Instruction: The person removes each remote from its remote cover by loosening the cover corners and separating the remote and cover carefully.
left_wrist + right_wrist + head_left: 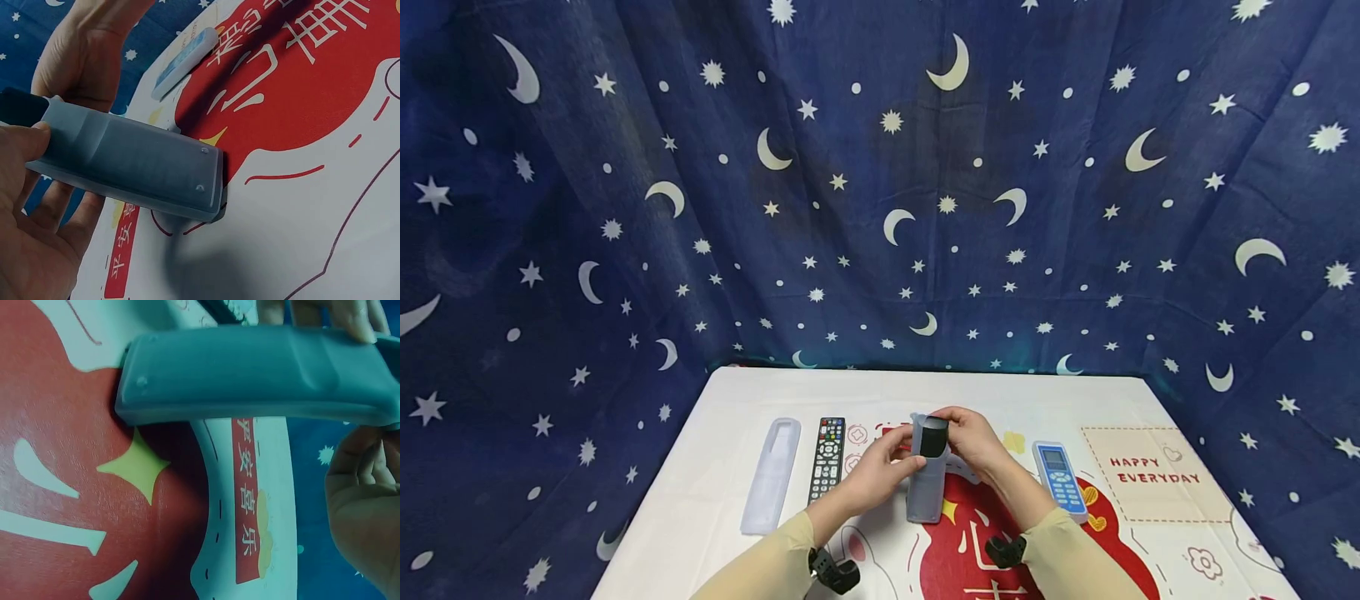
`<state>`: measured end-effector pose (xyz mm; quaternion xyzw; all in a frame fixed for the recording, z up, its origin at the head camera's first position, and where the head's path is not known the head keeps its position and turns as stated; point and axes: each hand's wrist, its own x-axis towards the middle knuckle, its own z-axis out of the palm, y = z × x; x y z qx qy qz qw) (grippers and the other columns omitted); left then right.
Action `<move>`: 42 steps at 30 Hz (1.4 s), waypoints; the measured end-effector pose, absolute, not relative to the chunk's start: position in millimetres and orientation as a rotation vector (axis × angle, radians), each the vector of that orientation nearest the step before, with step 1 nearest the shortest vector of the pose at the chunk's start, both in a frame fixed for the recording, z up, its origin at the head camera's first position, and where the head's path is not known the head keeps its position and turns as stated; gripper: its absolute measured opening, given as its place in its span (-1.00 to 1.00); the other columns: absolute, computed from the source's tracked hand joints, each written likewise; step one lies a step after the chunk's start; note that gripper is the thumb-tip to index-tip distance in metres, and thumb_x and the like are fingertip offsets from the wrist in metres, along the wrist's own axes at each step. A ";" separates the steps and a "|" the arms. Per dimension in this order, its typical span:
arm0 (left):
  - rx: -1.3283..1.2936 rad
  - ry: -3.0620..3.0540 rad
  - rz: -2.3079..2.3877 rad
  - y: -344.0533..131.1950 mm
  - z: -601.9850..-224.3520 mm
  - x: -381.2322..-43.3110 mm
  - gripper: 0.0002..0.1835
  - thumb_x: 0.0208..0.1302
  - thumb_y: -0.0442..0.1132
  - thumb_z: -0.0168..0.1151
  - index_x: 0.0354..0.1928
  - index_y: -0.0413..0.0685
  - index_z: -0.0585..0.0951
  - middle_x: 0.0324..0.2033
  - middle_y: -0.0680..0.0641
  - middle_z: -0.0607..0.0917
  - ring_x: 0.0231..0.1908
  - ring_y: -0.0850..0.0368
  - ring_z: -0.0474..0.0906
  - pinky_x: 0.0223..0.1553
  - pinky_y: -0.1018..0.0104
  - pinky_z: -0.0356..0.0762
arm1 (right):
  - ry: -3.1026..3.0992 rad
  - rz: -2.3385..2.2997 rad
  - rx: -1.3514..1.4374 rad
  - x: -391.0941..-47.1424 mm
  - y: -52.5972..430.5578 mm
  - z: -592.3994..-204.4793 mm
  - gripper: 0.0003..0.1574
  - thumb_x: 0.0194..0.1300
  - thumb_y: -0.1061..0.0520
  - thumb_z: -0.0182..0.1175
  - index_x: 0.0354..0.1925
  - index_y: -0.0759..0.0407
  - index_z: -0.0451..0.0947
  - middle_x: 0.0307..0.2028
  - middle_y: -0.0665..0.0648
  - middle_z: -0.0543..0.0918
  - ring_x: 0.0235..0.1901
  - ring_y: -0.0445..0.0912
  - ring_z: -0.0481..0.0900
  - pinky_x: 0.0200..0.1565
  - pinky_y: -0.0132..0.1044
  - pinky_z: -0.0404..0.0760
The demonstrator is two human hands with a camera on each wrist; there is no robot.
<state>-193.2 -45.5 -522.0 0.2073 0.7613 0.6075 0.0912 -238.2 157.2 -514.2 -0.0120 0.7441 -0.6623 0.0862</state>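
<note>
Above the middle of the table, both hands hold a translucent silicone remote cover (927,493) with a dark remote control (934,438) inside it. The remote's dark upper end shows at the cover's opening; the rest looks grey through the silicone. My left hand (878,472) grips the cover's left side, its thumb on the face and the other fingers behind, as the left wrist view shows. My right hand (976,443) holds the upper right edge near the opening; its fingertips are partly hidden. In the left wrist view the cover (144,156) slants with its closed end toward the tablecloth.
A flat translucent cover (771,477) lies at the table's left, beside a black remote (827,454) with coloured buttons. To the right lies a blue and white remote (1060,482) with a small screen. A dark blue star-patterned curtain (880,167) hangs behind the printed tablecloth (850,383).
</note>
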 end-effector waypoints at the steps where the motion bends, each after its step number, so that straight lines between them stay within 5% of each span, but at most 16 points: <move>1: 0.618 2.264 1.804 -45.6 -521.5 -193.4 -0.56 0.48 -0.20 0.24 0.35 0.06 0.50 0.07 -0.01 0.67 0.01 0.08 0.62 0.02 0.18 0.59 | 2.225 -1.952 -0.042 -239.9 156.5 -514.8 -0.71 0.32 0.36 0.10 -0.06 0.36 0.67 -0.45 0.06 0.58 -0.54 -0.14 0.32 -0.49 -0.34 0.36; 7: 0.567 2.241 1.847 -46.6 -520.8 -193.2 -0.54 0.47 -0.23 0.25 0.36 0.04 0.50 0.09 -0.02 0.66 0.01 0.09 0.63 0.00 0.25 0.58 | 2.171 -1.905 -0.058 -247.9 154.7 -515.9 -0.74 0.28 0.37 0.10 -0.09 0.36 0.62 -0.35 0.10 0.61 -0.50 -0.10 0.33 -0.49 -0.33 0.37; 14: 0.526 2.246 1.867 -42.4 -517.1 -189.5 -0.53 0.44 -0.31 0.27 0.35 -0.03 0.50 0.04 -0.05 0.68 -0.06 0.04 0.64 -0.05 0.26 0.58 | 2.296 -1.842 -0.063 -243.8 164.3 -509.7 -0.79 0.29 0.28 0.25 -0.12 0.27 0.73 -0.20 0.11 0.70 -0.28 -0.02 0.54 -0.27 -0.21 0.57; 22: 0.501 2.282 1.848 -38.1 -507.7 -183.9 -0.54 0.43 -0.39 0.23 0.33 -0.15 0.50 0.04 -0.14 0.69 -0.05 -0.06 0.66 -0.05 0.21 0.59 | 2.437 -1.781 -0.237 -230.4 173.5 -489.9 -0.71 0.41 0.26 0.18 0.01 0.19 0.75 -0.02 0.15 0.73 -0.09 0.00 0.66 -0.02 -0.15 0.67; 26: 0.497 2.279 1.870 -39.1 -513.3 -187.7 -0.56 0.43 -0.34 0.26 0.32 -0.06 0.52 0.02 -0.08 0.69 -0.06 0.02 0.67 -0.06 0.23 0.60 | 2.428 -1.795 -0.378 -221.2 177.3 -484.1 -0.65 0.36 0.27 0.14 0.05 0.26 0.70 -0.04 0.19 0.72 -0.13 -0.02 0.66 -0.03 -0.10 0.66; 34: 0.426 2.242 1.854 -47.7 -511.7 -193.7 -0.57 0.43 -0.15 0.26 0.28 -0.08 0.54 0.03 -0.05 0.67 -0.01 0.06 0.64 0.01 0.16 0.64 | 2.427 -1.718 -0.461 -209.0 175.4 -485.8 -0.53 0.33 0.07 0.41 0.15 0.20 0.64 -0.05 0.18 0.69 -0.17 0.03 0.68 -0.11 -0.27 0.70; 42: 0.191 2.194 2.007 -50.5 -483.9 -205.9 -0.49 0.45 0.16 0.20 -0.04 -0.21 0.62 -0.17 -0.11 0.72 -0.13 -0.03 0.71 -0.07 0.09 0.71 | 2.427 -1.736 -0.468 -208.6 175.5 -483.5 -0.51 0.33 0.07 0.41 0.17 0.21 0.64 -0.04 0.18 0.70 -0.17 0.03 0.69 -0.11 -0.21 0.73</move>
